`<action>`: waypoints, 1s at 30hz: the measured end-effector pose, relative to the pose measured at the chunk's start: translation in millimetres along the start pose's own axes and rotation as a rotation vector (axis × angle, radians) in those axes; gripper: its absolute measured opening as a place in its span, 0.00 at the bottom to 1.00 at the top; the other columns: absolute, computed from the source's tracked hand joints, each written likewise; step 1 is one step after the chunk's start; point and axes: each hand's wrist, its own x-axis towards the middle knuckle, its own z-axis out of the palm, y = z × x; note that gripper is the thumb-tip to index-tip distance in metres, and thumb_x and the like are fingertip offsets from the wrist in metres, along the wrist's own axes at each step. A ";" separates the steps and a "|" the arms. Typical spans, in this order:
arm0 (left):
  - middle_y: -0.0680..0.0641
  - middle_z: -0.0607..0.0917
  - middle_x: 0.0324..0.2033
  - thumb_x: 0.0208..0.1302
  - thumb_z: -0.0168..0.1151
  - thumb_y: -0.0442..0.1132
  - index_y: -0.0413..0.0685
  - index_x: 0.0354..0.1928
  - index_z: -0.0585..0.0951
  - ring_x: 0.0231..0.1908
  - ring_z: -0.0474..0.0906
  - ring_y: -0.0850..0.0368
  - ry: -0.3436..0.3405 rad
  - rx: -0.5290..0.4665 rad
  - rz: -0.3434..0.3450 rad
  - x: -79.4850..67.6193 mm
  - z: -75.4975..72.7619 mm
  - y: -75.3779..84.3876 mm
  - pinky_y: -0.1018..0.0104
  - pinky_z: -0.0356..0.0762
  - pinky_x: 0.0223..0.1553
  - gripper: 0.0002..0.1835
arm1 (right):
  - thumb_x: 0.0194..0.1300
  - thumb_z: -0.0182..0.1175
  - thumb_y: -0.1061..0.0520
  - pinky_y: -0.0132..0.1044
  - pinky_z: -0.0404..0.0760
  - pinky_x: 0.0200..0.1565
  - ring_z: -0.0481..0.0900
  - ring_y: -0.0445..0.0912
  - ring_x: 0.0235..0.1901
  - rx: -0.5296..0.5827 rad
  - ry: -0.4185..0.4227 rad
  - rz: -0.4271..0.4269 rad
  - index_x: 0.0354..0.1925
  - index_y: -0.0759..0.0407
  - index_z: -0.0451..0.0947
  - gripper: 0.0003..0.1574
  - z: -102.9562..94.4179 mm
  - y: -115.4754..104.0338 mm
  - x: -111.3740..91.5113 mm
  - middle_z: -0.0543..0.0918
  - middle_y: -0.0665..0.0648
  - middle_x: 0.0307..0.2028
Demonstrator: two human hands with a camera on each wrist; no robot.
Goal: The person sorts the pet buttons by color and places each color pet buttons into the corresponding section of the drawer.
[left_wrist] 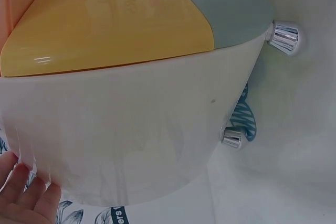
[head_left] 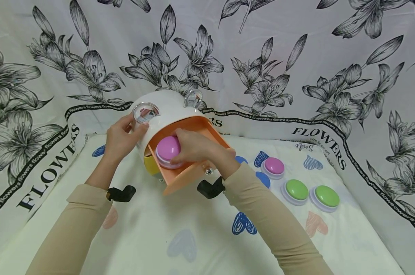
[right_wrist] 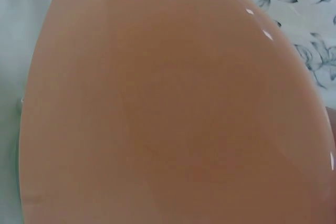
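A rounded white desktop drawer box (head_left: pixel 166 110) with clear ring-shaped ears (head_left: pixel 146 112) stands on the bed-like cloth surface, its orange drawer (head_left: pixel 190 179) pulled out. My left hand (head_left: pixel 123 137) holds the box by its side near one ear, thumb in front; in the left wrist view its fingertips (left_wrist: pixel 47 200) lie against the white shell (left_wrist: pixel 121 135). Inside the drawer, my right hand (head_left: pixel 195 145) grips a round container with a pink-purple lid (head_left: pixel 168 148). The drawer's orange front (right_wrist: pixel 173 103) fills most of the right wrist view and hides that hand's fingers.
To the right lie another pink-lidded round container (head_left: pixel 274 166) and two green-lidded ones (head_left: pixel 296 190), (head_left: pixel 326 196). Yellow (left_wrist: pixel 115 30) and grey-green (left_wrist: pixel 231 9) panels show on the box, with silver feet (left_wrist: pixel 285 38) below. A flower-printed cloth (head_left: pixel 262 76) hangs behind.
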 end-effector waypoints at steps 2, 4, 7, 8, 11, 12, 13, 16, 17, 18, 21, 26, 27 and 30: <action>0.47 0.71 0.61 0.59 0.57 0.57 0.51 0.62 0.71 0.63 0.63 0.48 0.000 0.004 0.000 -0.4 -0.2 0.0 0.50 0.66 0.60 0.31 | 0.52 0.67 0.46 0.32 0.76 0.51 0.73 0.44 0.48 -0.005 -0.011 0.001 0.61 0.60 0.58 0.45 -0.3 -0.1 0.3 0.73 0.54 0.51; 0.46 0.71 0.61 0.59 0.57 0.58 0.51 0.61 0.72 0.63 0.63 0.48 0.001 0.004 0.000 -0.4 -0.3 -0.1 0.49 0.66 0.60 0.31 | 0.52 0.67 0.46 0.32 0.76 0.52 0.73 0.45 0.49 -0.015 -0.022 0.001 0.61 0.60 0.58 0.45 -0.8 -0.3 0.5 0.73 0.54 0.52; 0.46 0.71 0.61 0.59 0.57 0.58 0.50 0.61 0.72 0.63 0.63 0.48 0.003 0.000 -0.001 -0.7 -0.5 0.2 0.49 0.66 0.60 0.31 | 0.53 0.66 0.45 0.33 0.76 0.52 0.73 0.44 0.50 -0.033 -0.037 0.007 0.62 0.60 0.57 0.45 -1.4 -0.8 0.7 0.73 0.54 0.53; 0.46 0.71 0.60 0.59 0.57 0.58 0.50 0.61 0.72 0.63 0.63 0.48 0.003 -0.001 -0.001 -0.6 -0.4 0.2 0.49 0.66 0.60 0.31 | 0.54 0.65 0.45 0.33 0.76 0.53 0.73 0.44 0.50 -0.039 -0.042 0.008 0.62 0.60 0.57 0.45 -1.5 -0.8 0.8 0.73 0.54 0.53; 0.46 0.71 0.61 0.59 0.57 0.58 0.51 0.61 0.72 0.63 0.63 0.48 0.003 -0.002 -0.004 -0.5 -0.1 0.2 0.49 0.66 0.61 0.31 | 0.55 0.63 0.43 0.34 0.74 0.55 0.71 0.45 0.53 -0.043 -0.057 0.004 0.64 0.58 0.56 0.45 -1.8 -0.2 0.9 0.72 0.53 0.55; 0.46 0.71 0.61 0.59 0.57 0.57 0.51 0.61 0.72 0.63 0.63 0.48 0.004 -0.003 -0.003 -0.4 -0.1 0.1 0.49 0.66 0.61 0.31 | 0.56 0.63 0.43 0.34 0.74 0.55 0.71 0.45 0.53 -0.044 -0.059 -0.003 0.64 0.58 0.56 0.46 -2.1 0.1 0.7 0.71 0.53 0.56; 0.46 0.71 0.61 0.59 0.57 0.57 0.51 0.61 0.72 0.63 0.63 0.48 0.004 -0.003 -0.003 -0.2 0.0 0.0 0.49 0.65 0.61 0.31 | 0.56 0.62 0.42 0.34 0.74 0.56 0.71 0.45 0.54 -0.042 -0.059 -0.011 0.65 0.57 0.55 0.45 -2.6 0.4 0.5 0.71 0.53 0.57; 0.46 0.71 0.61 0.59 0.57 0.57 0.51 0.61 0.72 0.63 0.63 0.48 0.003 -0.001 -0.003 0.2 0.3 -0.1 0.50 0.65 0.61 0.31 | 0.58 0.61 0.42 0.34 0.74 0.56 0.70 0.45 0.55 -0.034 -0.046 -0.032 0.66 0.56 0.56 0.44 -4.7 1.1 -1.3 0.71 0.52 0.58; 0.46 0.71 0.61 0.59 0.57 0.57 0.51 0.61 0.72 0.63 0.63 0.48 0.003 0.001 -0.003 0.3 0.4 0.0 0.50 0.65 0.61 0.31 | 0.58 0.60 0.42 0.34 0.74 0.56 0.70 0.44 0.55 -0.032 -0.037 -0.035 0.66 0.55 0.56 0.44 -5.5 1.3 -2.2 0.71 0.52 0.58; 0.46 0.71 0.61 0.59 0.57 0.57 0.50 0.61 0.72 0.63 0.63 0.48 0.003 0.003 -0.004 0.3 0.5 0.0 0.50 0.65 0.61 0.31 | 0.58 0.60 0.42 0.34 0.74 0.55 0.70 0.44 0.54 -0.035 -0.026 -0.039 0.66 0.55 0.57 0.43 -6.3 1.6 -3.0 0.71 0.52 0.58; 0.46 0.71 0.61 0.59 0.57 0.58 0.51 0.61 0.72 0.63 0.64 0.47 0.005 0.008 -0.007 0.2 0.7 -0.1 0.49 0.66 0.60 0.31 | 0.60 0.59 0.42 0.34 0.73 0.56 0.69 0.43 0.55 -0.033 0.005 -0.032 0.67 0.54 0.57 0.42 -8.9 2.4 -6.4 0.71 0.51 0.58; 0.46 0.71 0.61 0.59 0.56 0.59 0.52 0.62 0.71 0.63 0.63 0.46 -0.001 0.020 -0.021 -0.7 0.4 0.8 0.48 0.68 0.58 0.32 | 0.61 0.57 0.42 0.34 0.71 0.58 0.71 0.43 0.57 0.006 0.075 -0.023 0.63 0.54 0.64 0.36 -14.6 6.3 -14.9 0.74 0.50 0.58; 0.46 0.70 0.62 0.59 0.56 0.59 0.52 0.62 0.70 0.63 0.63 0.46 -0.003 0.023 -0.024 -0.8 0.4 1.0 0.47 0.69 0.58 0.33 | 0.62 0.57 0.42 0.35 0.71 0.58 0.71 0.43 0.56 0.013 0.093 -0.022 0.62 0.54 0.66 0.34 -15.9 7.5 -17.1 0.75 0.50 0.57; 0.46 0.71 0.61 0.58 0.56 0.60 0.51 0.61 0.71 0.62 0.64 0.45 -0.004 0.022 -0.026 -0.8 -0.1 1.6 0.47 0.69 0.57 0.32 | 0.63 0.56 0.44 0.35 0.72 0.56 0.73 0.42 0.54 0.035 0.163 -0.034 0.58 0.52 0.70 0.28 -19.1 13.1 -23.6 0.77 0.49 0.54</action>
